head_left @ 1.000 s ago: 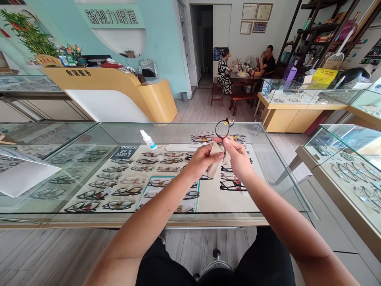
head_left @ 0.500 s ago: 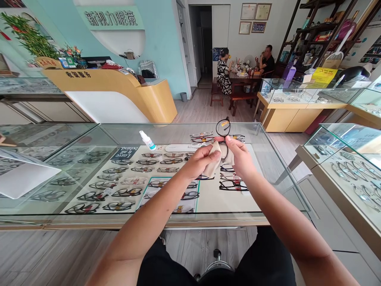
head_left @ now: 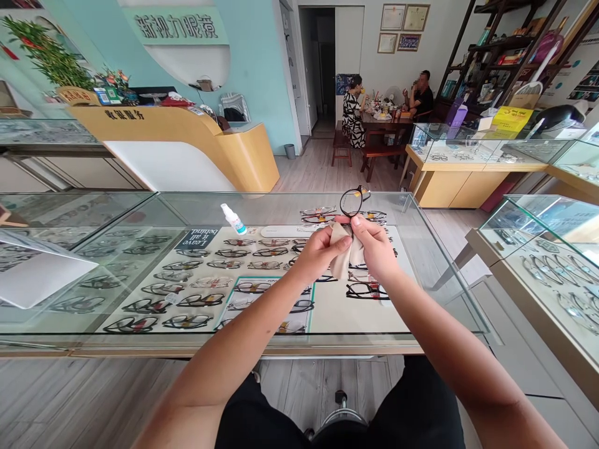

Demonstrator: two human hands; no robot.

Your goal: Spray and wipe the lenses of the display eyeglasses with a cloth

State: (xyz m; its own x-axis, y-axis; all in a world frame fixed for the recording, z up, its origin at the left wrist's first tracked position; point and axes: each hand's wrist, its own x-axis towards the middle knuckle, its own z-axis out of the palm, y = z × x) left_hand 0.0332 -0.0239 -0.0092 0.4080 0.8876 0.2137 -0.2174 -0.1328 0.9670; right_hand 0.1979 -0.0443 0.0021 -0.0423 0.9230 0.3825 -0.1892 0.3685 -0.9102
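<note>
Black-rimmed eyeglasses (head_left: 350, 203) are held above the glass counter, one round lens standing up over my fingers and a temple folded behind it. My right hand (head_left: 375, 248) is closed on the frame near its bridge. In my left hand (head_left: 318, 251) a beige cleaning cloth (head_left: 340, 260) is pinched and hangs down between both hands. The cloth wraps round the lower lens, which is mostly hidden by it and my fingers. A white spray bottle (head_left: 233, 219) with a blue label stands on the counter top to the left of my hands.
Under the glass top of the display counter (head_left: 262, 345) lie rows of eyeglasses (head_left: 201, 300). A white panel (head_left: 42, 274) stands at the left. Another display case (head_left: 552, 274) is on the right. Two people sit at a table (head_left: 381, 118) at the back.
The eyeglasses have turned slightly, so the folded temple now shows at the right of the upper lens. The cloth and my left fingers have closed further over the lower lens.
</note>
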